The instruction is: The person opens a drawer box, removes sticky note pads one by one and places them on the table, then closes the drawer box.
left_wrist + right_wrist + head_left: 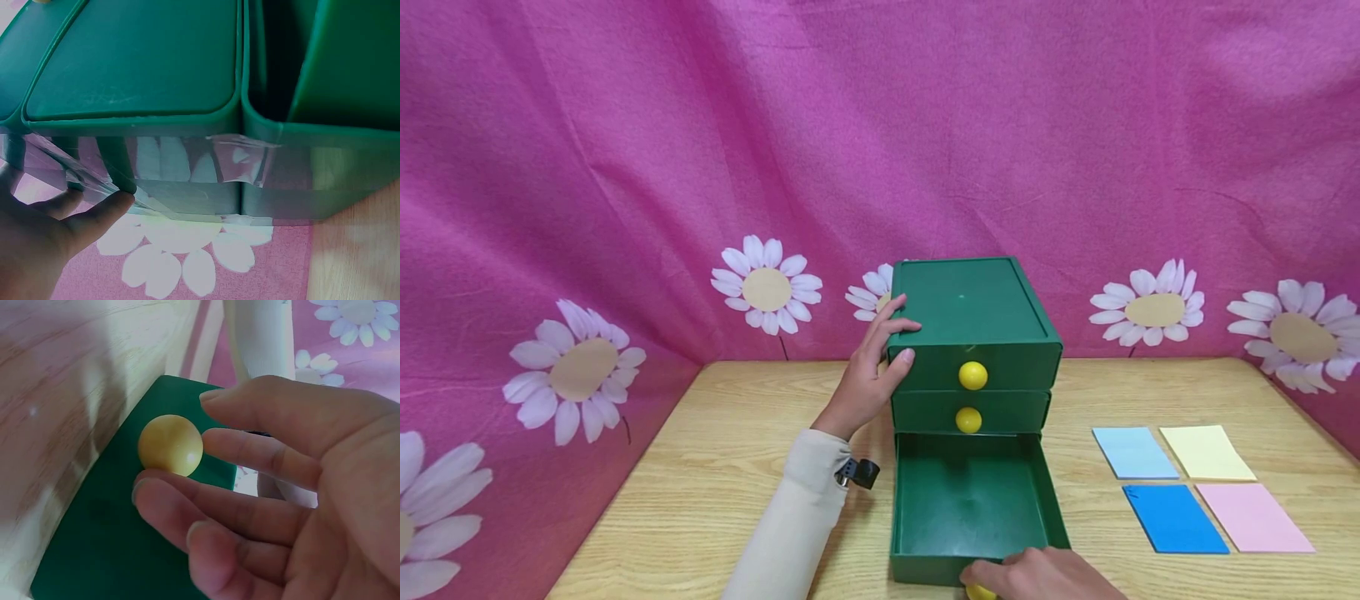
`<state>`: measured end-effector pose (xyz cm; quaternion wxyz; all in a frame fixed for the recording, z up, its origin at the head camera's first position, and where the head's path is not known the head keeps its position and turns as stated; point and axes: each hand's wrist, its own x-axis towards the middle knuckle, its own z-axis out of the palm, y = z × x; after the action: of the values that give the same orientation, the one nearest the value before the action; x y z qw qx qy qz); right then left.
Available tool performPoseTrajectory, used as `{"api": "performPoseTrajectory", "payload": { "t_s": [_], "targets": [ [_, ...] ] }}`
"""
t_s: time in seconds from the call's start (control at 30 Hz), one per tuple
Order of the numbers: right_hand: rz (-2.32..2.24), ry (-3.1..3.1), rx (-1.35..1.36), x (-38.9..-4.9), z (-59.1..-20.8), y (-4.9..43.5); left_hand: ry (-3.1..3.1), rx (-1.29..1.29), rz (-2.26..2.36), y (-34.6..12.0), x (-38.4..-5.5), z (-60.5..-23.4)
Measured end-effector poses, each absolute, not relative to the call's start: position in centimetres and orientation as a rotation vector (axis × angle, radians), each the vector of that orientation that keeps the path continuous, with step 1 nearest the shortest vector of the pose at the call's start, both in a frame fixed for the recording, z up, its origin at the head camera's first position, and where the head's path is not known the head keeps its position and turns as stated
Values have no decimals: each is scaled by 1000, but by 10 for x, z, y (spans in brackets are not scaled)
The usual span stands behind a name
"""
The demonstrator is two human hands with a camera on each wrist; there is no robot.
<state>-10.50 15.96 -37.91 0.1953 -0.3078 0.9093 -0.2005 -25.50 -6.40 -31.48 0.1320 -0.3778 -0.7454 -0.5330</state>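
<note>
A green cabinet (970,300) has a stack of drawers with yellow knobs. Its bottom drawer (970,500) is pulled out, with bare green inside. My left hand (868,379) rests at the cabinet's upper left, fingers spread over the top edge and thumb by the front corner. In the left wrist view those fingertips (128,199) touch the transparent side. My right hand (1041,575) is at the bottom drawer's yellow knob (170,445). Its fingers are loosely bent beside and below the knob, while the thumb stands apart from it.
Right of the cabinet lie a light blue pad (1135,452), a pale yellow pad (1207,452), a blue pad (1177,518) and a pink pad (1255,517). A pink flowered cloth (970,133) hangs behind the wooden table (700,517).
</note>
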Motion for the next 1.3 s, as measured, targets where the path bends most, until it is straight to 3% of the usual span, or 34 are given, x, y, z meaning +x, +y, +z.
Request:
{"api": "performPoseTrajectory", "payload": {
  "t_s": [1.3],
  "targets": [
    [-619,2709,-875,-114,-389,157,-2164,-1087,-1545,-64,-256,-317]
  ]
}}
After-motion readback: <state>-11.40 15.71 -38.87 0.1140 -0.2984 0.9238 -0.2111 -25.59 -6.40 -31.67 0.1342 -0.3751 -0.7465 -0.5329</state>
